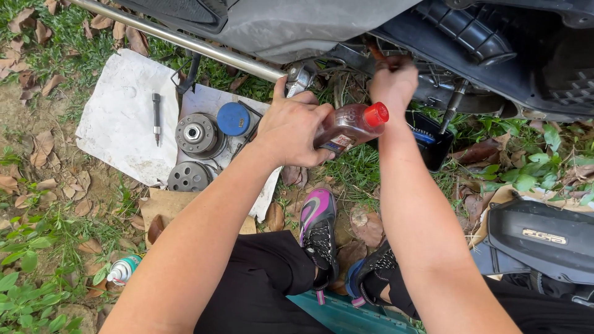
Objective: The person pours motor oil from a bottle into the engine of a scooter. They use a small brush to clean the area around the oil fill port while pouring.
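Ground is grass and dry brown leaves. A white sheet [117, 117] lies flat on the left, with a dark punch-like tool [156, 116] on it. Just right of it, on a second pale sheet: a round metal clutch drum [197, 133], a ribbed pulley disc [189, 177] below it, and a blue round cap [233, 119] beside the drum. A spray can [125, 268] lies in the weeds lower left. Cardboard [167, 207] sits under the sheets.

The scooter underside [346, 25] fills the top, grey and black plastic, with a chrome tube [185, 42] running diagonally across and above the left hand. A black tray [433, 145] sits on the grass under the engine area, with a splined shaft [455, 99] above it. A loose black cover [544, 238] lies at right.

The left hand [289, 130] wraps around a small bottle [349, 125], brown liquid inside, red cap, clear plastic, tilted with the cap pointing right. The bottle lies between both forearms, touching or just beside the right wrist. The right hand [393, 80] reaches up into the engine area, fingers curled on a part there; exact grip cannot be told. Purple-black shoes [317, 232] below.
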